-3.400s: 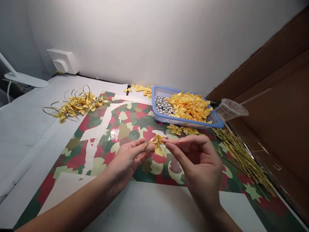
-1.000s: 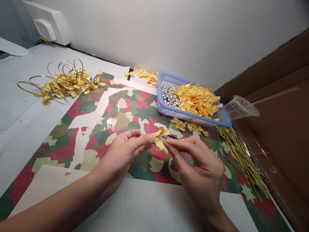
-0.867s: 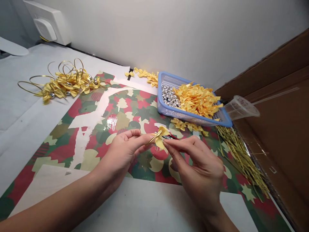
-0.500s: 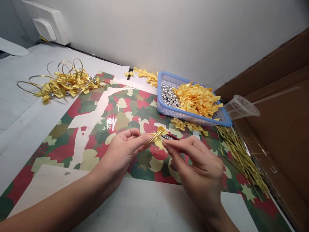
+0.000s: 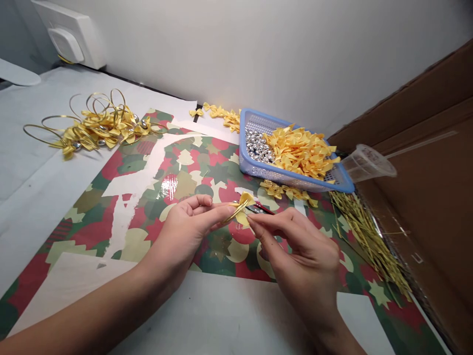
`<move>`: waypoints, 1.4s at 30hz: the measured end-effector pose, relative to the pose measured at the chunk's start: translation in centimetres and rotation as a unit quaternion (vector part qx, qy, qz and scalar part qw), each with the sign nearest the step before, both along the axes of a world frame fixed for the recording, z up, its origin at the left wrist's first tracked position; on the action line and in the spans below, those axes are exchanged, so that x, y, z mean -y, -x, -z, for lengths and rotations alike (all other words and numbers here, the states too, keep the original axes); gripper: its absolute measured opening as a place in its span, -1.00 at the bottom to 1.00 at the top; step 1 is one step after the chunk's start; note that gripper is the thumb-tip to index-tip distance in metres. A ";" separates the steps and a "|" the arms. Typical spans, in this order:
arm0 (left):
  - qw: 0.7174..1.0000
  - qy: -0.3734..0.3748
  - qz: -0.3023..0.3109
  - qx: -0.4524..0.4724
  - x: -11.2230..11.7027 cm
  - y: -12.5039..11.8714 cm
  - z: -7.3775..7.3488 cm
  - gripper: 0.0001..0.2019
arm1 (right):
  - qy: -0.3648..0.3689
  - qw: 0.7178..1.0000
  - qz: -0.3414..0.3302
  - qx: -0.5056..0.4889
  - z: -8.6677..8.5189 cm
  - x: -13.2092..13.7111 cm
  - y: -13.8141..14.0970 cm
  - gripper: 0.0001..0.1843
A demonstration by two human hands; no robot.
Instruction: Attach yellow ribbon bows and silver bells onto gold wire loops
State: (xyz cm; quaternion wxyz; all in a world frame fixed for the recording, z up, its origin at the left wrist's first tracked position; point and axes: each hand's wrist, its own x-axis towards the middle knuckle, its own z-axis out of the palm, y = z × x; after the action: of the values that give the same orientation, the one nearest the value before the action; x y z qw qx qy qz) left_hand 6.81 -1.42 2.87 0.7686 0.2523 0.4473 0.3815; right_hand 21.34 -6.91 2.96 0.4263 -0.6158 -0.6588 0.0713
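Over the patterned paper, my left hand pinches a yellow ribbon bow with gold wire across its middle. Thumb and index finger of my right hand are pressed together at the bow's lower right side; whether they grip the ribbon or a wire end is too small to tell. A red-handled tool lies on the paper just behind the fingers, mostly covered by them.
A blue basket holds silver beads and yellow bows. Bows with gold wire loops are heaped at the left. Gold wire strips lie right, near a clear plastic cup and cardboard.
The bow has turned slightly between my fingers, and its gold wire sits at a somewhat different angle. Both hands stay nearly in place; the whole view has shifted a little.
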 end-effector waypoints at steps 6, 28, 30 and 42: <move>1.000 0.007 -0.012 -0.005 0.0 0.0 -0.1 -0.70 | -0.014 1.000 0.006 -0.008 -0.1 0.0 0.1 -0.85; 0.999 -0.014 -0.005 -0.032 -0.1 -0.1 0.0 -0.66 | 0.002 1.000 -0.014 -0.009 -0.1 0.1 -0.1 -0.83; 1.000 -0.010 0.002 -0.018 -0.1 -0.1 0.0 -0.66 | -0.001 1.000 -0.014 -0.012 -0.1 0.0 -0.1 -0.83; 0.999 -0.021 0.025 -0.011 -0.2 -0.2 0.0 -0.57 | -0.016 1.000 -0.025 -0.005 0.1 0.0 -0.1 -0.81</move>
State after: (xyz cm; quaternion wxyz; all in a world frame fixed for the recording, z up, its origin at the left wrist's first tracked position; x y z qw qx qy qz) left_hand 6.99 -1.22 2.90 0.7676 0.2833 0.4410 0.3688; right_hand 21.49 -6.87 2.86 0.4373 -0.5922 -0.6727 0.0744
